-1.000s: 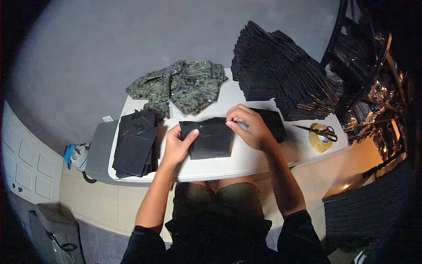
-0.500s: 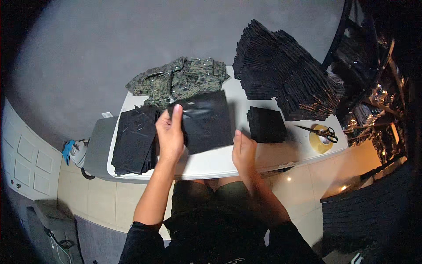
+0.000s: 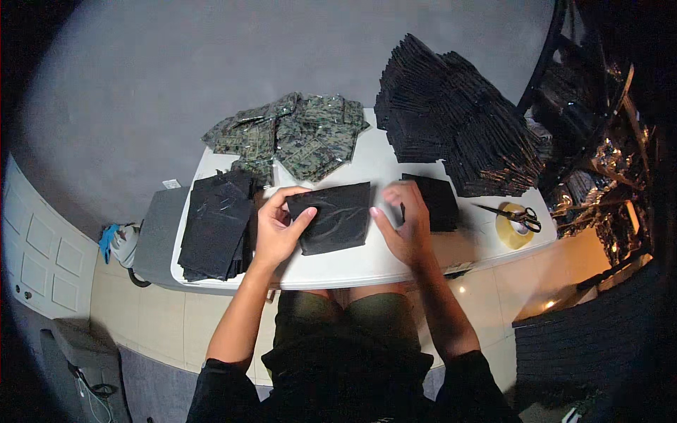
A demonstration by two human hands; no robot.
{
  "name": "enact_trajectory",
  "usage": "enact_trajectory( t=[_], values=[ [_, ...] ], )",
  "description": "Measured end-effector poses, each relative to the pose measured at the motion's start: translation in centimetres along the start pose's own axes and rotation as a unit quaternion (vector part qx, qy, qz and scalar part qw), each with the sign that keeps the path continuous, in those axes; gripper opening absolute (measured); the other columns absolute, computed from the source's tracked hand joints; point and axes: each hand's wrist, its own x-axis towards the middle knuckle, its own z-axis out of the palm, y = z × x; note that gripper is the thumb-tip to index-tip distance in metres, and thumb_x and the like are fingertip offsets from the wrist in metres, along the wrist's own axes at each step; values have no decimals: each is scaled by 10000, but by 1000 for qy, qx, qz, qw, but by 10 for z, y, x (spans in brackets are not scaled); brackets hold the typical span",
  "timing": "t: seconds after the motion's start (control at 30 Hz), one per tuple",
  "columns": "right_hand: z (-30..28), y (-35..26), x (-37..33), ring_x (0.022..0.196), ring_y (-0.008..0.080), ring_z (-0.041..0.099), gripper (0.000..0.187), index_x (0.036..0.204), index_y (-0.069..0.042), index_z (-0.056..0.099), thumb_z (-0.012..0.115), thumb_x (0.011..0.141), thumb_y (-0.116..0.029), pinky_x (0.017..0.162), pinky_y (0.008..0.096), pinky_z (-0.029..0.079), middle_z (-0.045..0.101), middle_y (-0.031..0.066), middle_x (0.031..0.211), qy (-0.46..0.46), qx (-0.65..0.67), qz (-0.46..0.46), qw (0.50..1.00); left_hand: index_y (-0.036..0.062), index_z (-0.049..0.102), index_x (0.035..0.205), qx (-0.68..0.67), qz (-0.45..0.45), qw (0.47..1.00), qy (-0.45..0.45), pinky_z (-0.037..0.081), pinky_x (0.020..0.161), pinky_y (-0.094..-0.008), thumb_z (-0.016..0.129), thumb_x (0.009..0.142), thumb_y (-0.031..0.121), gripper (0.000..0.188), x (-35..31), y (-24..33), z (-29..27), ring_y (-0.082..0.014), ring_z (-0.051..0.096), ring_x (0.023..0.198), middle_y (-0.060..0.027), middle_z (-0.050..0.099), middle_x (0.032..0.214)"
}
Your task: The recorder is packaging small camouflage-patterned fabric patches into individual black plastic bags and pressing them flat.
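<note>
A flat, shiny black packet (image 3: 331, 222) is held over the near middle of the white table (image 3: 278, 278). My left hand (image 3: 281, 225) pinches its left edge, thumb on top and fingers behind. My right hand (image 3: 407, 222) is beside the packet's right edge, thumb and fingers apart and slightly blurred; whether the thumb tip touches the edge I cannot tell. To the left lies a stack of similar black packets (image 3: 215, 222). Behind my right hand is a smaller black pile (image 3: 436, 201), partly covered by the fingers.
Camouflage-patterned packs (image 3: 289, 130) in clear plastic lie at the table's back. A large heap of black packets (image 3: 458, 116) fills the back right. Black-handled scissors (image 3: 525, 218) rest on a roll of yellowish tape (image 3: 509, 233) near the right corner. A grey seat (image 3: 161, 229) stands at the left.
The packet has been lowered toward the table and looks smaller in width. My right hand has risen beside it, its fingers now parted from the thumb.
</note>
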Motion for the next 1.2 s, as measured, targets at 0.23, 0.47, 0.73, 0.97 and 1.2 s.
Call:
enact_trajectory(
  t=[0.23, 0.47, 0.73, 0.97, 1.2],
  values=[
    [1, -21, 38, 1223, 335, 671, 445, 1267, -43, 729, 906, 859, -65, 1022, 424, 559, 669, 156, 1272, -142, -31, -98, 985, 17, 660, 1422, -7, -2, 998, -54, 559, 980, -287, 833, 943, -74, 517, 3, 18, -9, -115, 722, 1096, -56, 767, 1211],
    [0, -27, 34, 1157, 310, 701, 349, 1194, -48, 764, 902, 873, -68, 1004, 402, 565, 674, 145, 1254, -191, -5, -86, 978, -5, 679, 1380, 95, 58, 991, -78, 571, 1033, -328, 830, 935, -60, 473, 4, 31, -10, -176, 731, 1183, -110, 770, 1270],
    [-1, -20, 38, 1151, 276, 690, 227, 1101, -41, 758, 871, 904, -46, 999, 386, 558, 660, 132, 1281, -214, -14, -71, 974, 8, 770, 1218, 238, 158, 948, -142, 566, 1070, -408, 847, 899, -5, 329, 13, 56, -11, -300, 751, 1203, -146, 769, 1308],
    [-9, -22, 42, 1228, 314, 658, 153, 1061, -49, 722, 829, 954, -77, 1046, 417, 532, 647, 138, 1289, -252, 40, -54, 966, 10, 785, 1143, 280, 162, 930, -173, 565, 1051, -432, 863, 882, 37, 273, 11, 75, -5, -339, 725, 1227, -167, 731, 1348],
    [-27, -11, 47, 1205, 319, 666, 116, 1052, -46, 703, 790, 993, -94, 1043, 418, 532, 652, 141, 1277, -265, 20, -41, 963, -32, 724, 1028, 323, 124, 919, -188, 546, 1059, -443, 830, 894, 29, 180, 24, 80, -34, -350, 719, 1212, -185, 724, 1338]
  ],
)
